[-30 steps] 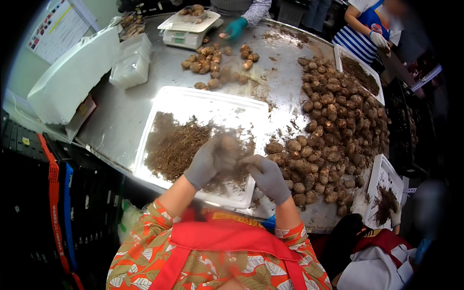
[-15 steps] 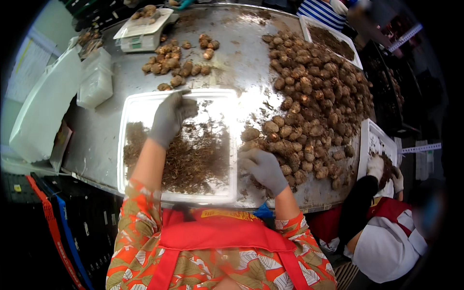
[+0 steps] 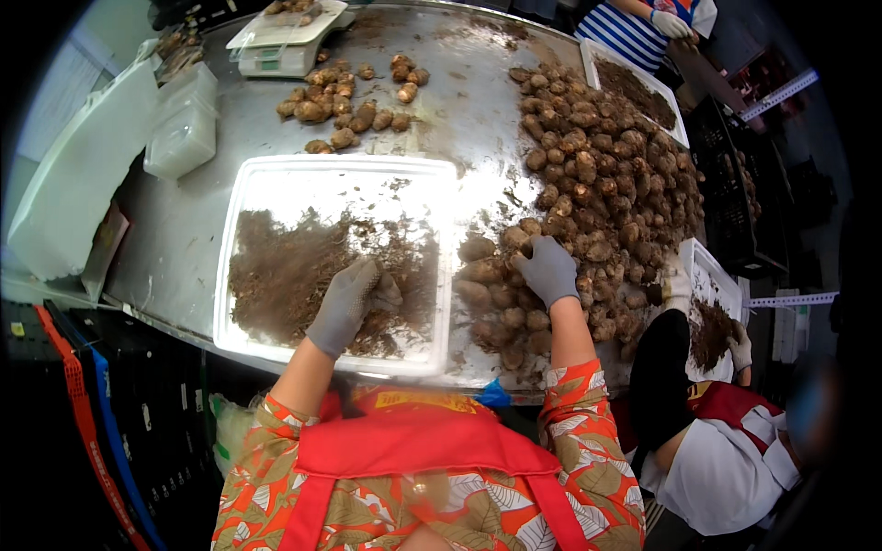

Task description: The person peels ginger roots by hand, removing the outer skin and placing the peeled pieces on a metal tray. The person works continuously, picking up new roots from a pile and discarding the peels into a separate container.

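Observation:
My left hand, in a grey glove, is curled low over the loose brown fibrous debris in the large white foam tray; what its fingers hold, if anything, is hidden. My right hand, also gloved in grey, has its bent fingers on a tuber at the near left side of a big pile of brown tubers, just right of the tray.
Behind are a smaller group of tubers, a scale, clear boxes and a foam board. Co-workers work at right and back right beside smaller trays. Black crates stand left.
Since a second ago both hands have separated: my right hand moved up and right onto the pile. My left hand rose to the tray's back half, then came back down over the debris.

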Demonstrator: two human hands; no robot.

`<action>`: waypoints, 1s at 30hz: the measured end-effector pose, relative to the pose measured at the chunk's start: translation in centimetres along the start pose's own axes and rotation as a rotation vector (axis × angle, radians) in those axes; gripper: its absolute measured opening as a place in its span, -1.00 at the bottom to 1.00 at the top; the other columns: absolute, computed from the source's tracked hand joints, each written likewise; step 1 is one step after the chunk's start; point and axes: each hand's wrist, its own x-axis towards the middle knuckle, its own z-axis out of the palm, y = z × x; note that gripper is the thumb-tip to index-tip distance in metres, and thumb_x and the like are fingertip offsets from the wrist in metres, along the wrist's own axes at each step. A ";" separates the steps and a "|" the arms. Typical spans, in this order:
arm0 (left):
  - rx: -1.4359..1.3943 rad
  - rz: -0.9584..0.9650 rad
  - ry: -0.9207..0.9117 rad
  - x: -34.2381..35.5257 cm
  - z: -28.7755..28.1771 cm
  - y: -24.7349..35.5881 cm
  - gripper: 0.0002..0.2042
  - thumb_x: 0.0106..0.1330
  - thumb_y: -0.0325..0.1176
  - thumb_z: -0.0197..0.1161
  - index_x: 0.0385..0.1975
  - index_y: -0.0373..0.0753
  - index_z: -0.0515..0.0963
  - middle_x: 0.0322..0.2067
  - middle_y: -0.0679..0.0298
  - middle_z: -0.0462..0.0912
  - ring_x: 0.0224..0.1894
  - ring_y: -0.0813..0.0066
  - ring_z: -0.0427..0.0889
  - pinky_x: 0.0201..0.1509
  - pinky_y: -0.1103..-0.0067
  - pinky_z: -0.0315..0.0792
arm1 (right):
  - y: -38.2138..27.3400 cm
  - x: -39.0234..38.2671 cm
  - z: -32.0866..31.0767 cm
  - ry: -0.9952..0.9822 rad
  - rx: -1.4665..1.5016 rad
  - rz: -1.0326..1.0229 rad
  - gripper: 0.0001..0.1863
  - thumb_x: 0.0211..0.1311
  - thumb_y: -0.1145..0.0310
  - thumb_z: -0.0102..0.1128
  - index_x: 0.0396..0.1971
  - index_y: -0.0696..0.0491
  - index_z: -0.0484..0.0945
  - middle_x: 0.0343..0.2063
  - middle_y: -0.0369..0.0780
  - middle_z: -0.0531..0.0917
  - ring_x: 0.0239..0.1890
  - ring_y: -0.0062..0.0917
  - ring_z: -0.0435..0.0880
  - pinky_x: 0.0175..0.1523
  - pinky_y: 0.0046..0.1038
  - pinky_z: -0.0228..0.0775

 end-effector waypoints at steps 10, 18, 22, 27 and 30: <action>0.049 -0.008 0.013 -3.7 0.6 -1.9 -0.72 0.52 -0.20 0.05 -0.22 -0.35 0.46 -0.39 0.13 0.62 -0.35 0.35 0.66 -0.24 0.48 0.59 | -0.2 0.4 0.8 -0.081 -0.058 -0.089 -0.59 0.20 0.13 0.27 -0.04 0.07 0.60 -0.24 -0.07 0.69 -0.21 -0.14 0.67 -0.11 -0.14 0.51; 0.211 0.062 0.045 -7.0 0.2 -2.6 -0.58 0.58 -0.13 -0.09 -0.48 -0.30 0.39 -0.48 0.13 0.60 -0.36 0.34 0.67 -0.24 0.48 0.57 | -3.1 -1.6 0.0 -0.031 0.059 -0.255 -0.65 0.14 0.19 0.29 -0.11 0.04 0.64 -0.12 -0.04 0.66 -0.08 -0.10 0.65 0.02 -0.13 0.51; 0.211 0.076 0.067 -7.6 -0.2 -1.5 -0.55 0.59 -0.12 -0.12 -0.51 -0.30 0.42 -0.52 0.14 0.61 -0.38 0.34 0.68 -0.19 0.48 0.58 | -3.6 -1.8 3.0 -0.019 -0.082 -0.279 -0.60 0.13 0.18 0.34 -0.05 0.02 0.62 -0.03 -0.08 0.62 0.03 -0.13 0.60 0.08 -0.17 0.49; 0.262 0.139 0.162 -7.8 -1.1 1.9 -0.67 0.54 -0.19 -0.01 -0.20 -0.39 0.51 -0.38 0.14 0.66 -0.34 0.41 0.68 -0.18 0.51 0.59 | -4.1 -2.2 2.7 -0.067 -0.092 -0.265 -0.46 0.12 0.17 0.40 0.08 0.04 0.52 0.02 -0.02 0.57 0.04 -0.11 0.59 0.10 -0.13 0.47; 0.411 0.260 0.208 -5.9 -3.3 5.2 -0.71 0.44 -0.29 0.10 -0.04 -0.41 0.52 -0.35 0.16 0.67 -0.29 0.47 0.65 -0.16 0.56 0.55 | -4.1 -2.5 2.9 -0.077 -0.101 -0.212 -0.46 0.13 0.19 0.39 0.10 0.04 0.51 0.04 -0.03 0.58 0.05 -0.09 0.59 0.11 -0.12 0.46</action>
